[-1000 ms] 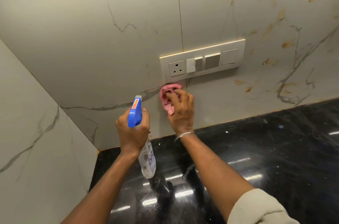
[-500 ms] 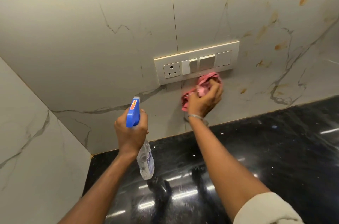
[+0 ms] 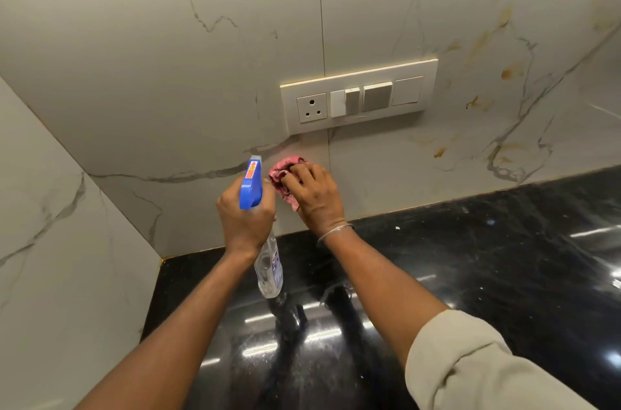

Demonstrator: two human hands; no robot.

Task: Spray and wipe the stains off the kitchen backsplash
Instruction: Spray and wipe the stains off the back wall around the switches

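Note:
A marble-look backsplash (image 3: 201,80) fills the upper view, with orange-brown stains (image 3: 510,71) scattered over its right part. My left hand (image 3: 245,218) grips a clear spray bottle (image 3: 267,270) with a blue trigger head (image 3: 252,186), nozzle pointing at the wall. My right hand (image 3: 316,196) presses a crumpled pink cloth (image 3: 282,176) against the backsplash, below the left end of the switch plate. The cloth is partly hidden under my fingers.
A cream switch plate (image 3: 359,95) with a socket and switches is mounted on the backsplash. A glossy black countertop (image 3: 470,258) runs below. A side wall (image 3: 50,241) closes the corner on the left.
My right hand has swept the pink cloth from under the switches down and left, to beside the spray bottle. The left hand still holds the bottle in about the same place.

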